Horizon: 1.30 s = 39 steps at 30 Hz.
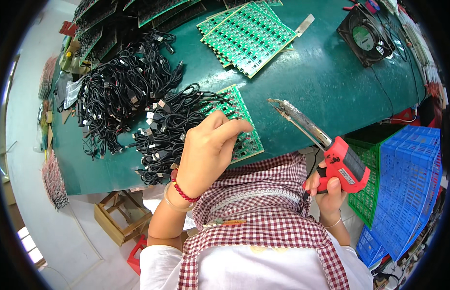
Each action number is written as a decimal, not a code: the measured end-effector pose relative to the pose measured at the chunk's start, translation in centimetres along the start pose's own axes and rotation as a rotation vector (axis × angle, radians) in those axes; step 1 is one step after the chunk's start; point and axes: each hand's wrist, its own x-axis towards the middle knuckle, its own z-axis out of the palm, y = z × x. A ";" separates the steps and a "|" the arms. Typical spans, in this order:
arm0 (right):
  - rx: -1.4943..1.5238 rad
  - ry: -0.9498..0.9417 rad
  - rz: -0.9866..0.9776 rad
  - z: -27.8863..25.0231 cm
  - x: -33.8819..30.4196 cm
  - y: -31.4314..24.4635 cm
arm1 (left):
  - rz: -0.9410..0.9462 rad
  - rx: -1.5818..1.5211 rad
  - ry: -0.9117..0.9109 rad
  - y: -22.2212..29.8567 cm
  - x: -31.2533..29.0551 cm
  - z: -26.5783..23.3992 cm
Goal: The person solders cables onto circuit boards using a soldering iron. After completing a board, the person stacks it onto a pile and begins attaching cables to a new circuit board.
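My right hand [330,194] is wrapped round the grip of a red soldering gun [345,166]. Its metal tip points up and left, over the table and apart from the boards. My left hand [211,145] is over the green circuit board [247,116] at the table's near edge, fingers bent, with thumb and index finger close together. Whatever lies between those fingertips is hidden or too small to name. Black USB cables [162,130] run onto this board from its left side, and part of the board is covered by my hand.
A heap of black cables [118,87] lies at the left. Stacked green boards [249,36] sit at the back middle, more boards [157,12] at the back left. A black fan [364,37] stands back right. Blue crates [404,179] and a green crate [362,169] are right of me.
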 end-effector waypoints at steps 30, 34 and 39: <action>-0.062 -0.025 0.126 -2.6 -2.7 0.3 | 0.015 0.391 0.053 1.2 -3.2 4.0; -0.086 -0.044 0.145 -2.3 -2.7 0.2 | 0.008 0.404 0.041 0.9 -2.9 4.0; -0.078 -0.050 0.161 -2.3 -3.0 0.5 | -0.011 0.430 0.010 0.9 -2.7 3.9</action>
